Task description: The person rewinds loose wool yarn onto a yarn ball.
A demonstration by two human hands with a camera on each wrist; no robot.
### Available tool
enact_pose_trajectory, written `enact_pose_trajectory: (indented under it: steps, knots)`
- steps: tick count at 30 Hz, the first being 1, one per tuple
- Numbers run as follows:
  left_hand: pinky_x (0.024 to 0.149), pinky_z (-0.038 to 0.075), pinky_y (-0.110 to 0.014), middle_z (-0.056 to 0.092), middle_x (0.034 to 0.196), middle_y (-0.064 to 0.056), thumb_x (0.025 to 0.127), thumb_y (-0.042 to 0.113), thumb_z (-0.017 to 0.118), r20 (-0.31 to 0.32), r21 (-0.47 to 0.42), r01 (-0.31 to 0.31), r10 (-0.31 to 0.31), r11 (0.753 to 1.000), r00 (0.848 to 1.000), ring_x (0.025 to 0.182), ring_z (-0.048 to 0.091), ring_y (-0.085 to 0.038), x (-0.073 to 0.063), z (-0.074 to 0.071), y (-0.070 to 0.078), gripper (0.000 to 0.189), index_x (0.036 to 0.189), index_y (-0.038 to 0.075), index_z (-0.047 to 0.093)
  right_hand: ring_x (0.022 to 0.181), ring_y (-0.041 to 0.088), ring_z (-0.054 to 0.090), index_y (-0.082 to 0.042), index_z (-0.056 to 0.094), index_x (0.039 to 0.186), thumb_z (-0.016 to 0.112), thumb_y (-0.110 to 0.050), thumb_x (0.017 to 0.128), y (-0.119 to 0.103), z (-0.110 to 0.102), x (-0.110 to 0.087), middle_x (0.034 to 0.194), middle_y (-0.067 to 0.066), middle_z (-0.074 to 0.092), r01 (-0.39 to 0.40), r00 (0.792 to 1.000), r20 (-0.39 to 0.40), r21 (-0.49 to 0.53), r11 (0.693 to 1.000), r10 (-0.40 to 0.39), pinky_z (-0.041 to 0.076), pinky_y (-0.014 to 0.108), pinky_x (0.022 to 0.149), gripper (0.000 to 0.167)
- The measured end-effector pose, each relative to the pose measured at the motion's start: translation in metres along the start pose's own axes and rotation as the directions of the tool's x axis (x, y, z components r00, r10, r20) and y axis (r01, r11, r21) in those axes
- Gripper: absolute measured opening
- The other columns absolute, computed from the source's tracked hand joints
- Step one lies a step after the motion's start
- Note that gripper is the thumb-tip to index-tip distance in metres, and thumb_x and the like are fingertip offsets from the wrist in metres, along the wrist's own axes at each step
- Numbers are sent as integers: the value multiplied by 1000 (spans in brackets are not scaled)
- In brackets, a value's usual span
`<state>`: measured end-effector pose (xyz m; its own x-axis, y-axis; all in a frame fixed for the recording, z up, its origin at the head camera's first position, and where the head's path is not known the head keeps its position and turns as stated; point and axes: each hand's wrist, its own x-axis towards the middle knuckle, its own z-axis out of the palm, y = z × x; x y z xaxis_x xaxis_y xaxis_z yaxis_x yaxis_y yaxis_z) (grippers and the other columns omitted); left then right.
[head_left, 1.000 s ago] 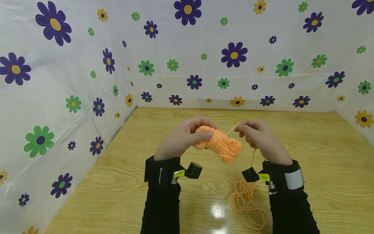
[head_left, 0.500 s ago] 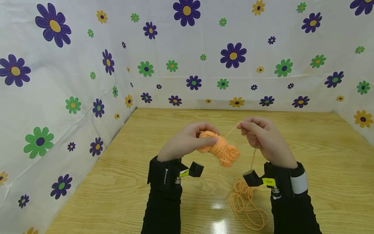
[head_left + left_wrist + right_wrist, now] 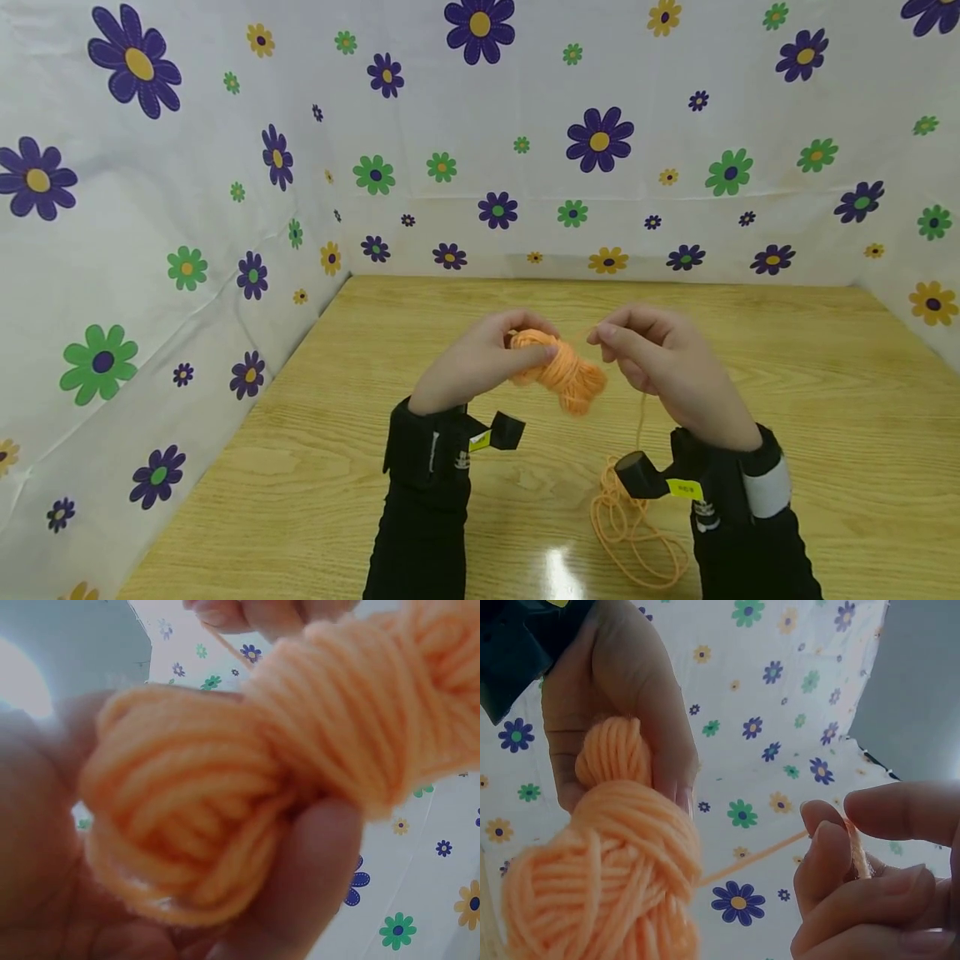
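Observation:
An orange skein of yarn [image 3: 564, 373], wrapped round its middle, is held above the table by my left hand [image 3: 480, 358], thumb on the near side and fingers behind. To its right my right hand [image 3: 667, 358] pinches a strand of the yarn [image 3: 757, 856] between thumb and fingertips. That strand runs from the wrapped middle of the skein to the fingers in the right wrist view. Below the right hand, the same strand hangs down toward a loose heap of yarn [image 3: 637, 533] on the table. Up close, the left wrist view shows the thumb [image 3: 319, 862] pressed against the skein.
A light wooden table [image 3: 300, 467] lies under both hands. White cloth with printed flowers [image 3: 450, 100] rises behind it and along its sides. Black wrist cameras [image 3: 641, 475] stick out from both cuffs, the right one over part of the heap.
The right hand first rose a little, then came left and down, nearer the skein. The left hand has shifted slightly right, its skein turning a little. The heap on the table stays put.

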<state>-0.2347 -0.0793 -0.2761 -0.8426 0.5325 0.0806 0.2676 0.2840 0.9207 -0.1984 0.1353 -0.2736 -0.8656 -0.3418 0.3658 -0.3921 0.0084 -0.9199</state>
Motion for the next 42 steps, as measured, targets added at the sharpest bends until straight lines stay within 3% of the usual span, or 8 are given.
enact_pose_trajectory:
  steps: [10,16,20,26,36,42]
  knots:
    - [67,49,-28,58,99,-9,91,18,58,-135,87,-1,12,996,991,79,55,-19,1,2,0,25,112,6,58,43,17,28,7,60,94,48,-14,96,-3,11,-1,67,2,54,29,998,67,-104,994,-22,24,30,39,24]
    - [67,48,-28,59,100,-9,90,21,59,-221,115,9,17,993,975,79,54,-20,0,3,1,27,113,6,57,42,16,29,5,63,95,49,-18,97,-2,17,0,60,1,47,-28,994,96,-155,987,44,26,29,39,27]
    - [65,47,-28,58,100,-10,90,22,59,-262,95,-6,31,995,965,77,52,-20,-1,3,2,28,113,6,57,43,15,32,1,64,97,49,-20,97,-1,21,0,65,5,51,-65,989,116,-201,977,90,29,28,40,26]
    - [67,47,-32,56,105,-8,89,24,60,-326,58,2,17,998,945,79,52,-20,0,3,3,29,114,8,57,46,14,37,-2,66,98,48,-15,97,3,24,4,78,9,58,-30,981,177,-274,961,81,34,25,44,23]
    - [60,43,-26,57,97,-9,89,21,61,-412,7,-12,14,1000,911,73,50,-18,1,5,6,27,112,8,59,48,12,37,-3,67,101,49,-15,96,7,29,9,74,5,58,5,970,228,-367,930,85,36,24,45,22]
    - [61,41,-25,57,98,-8,90,20,60,-433,-61,-46,15,997,901,74,47,-18,1,7,7,25,112,8,59,47,12,36,-3,67,101,49,-16,96,9,31,11,73,3,57,-18,965,233,-390,921,118,35,24,45,23]
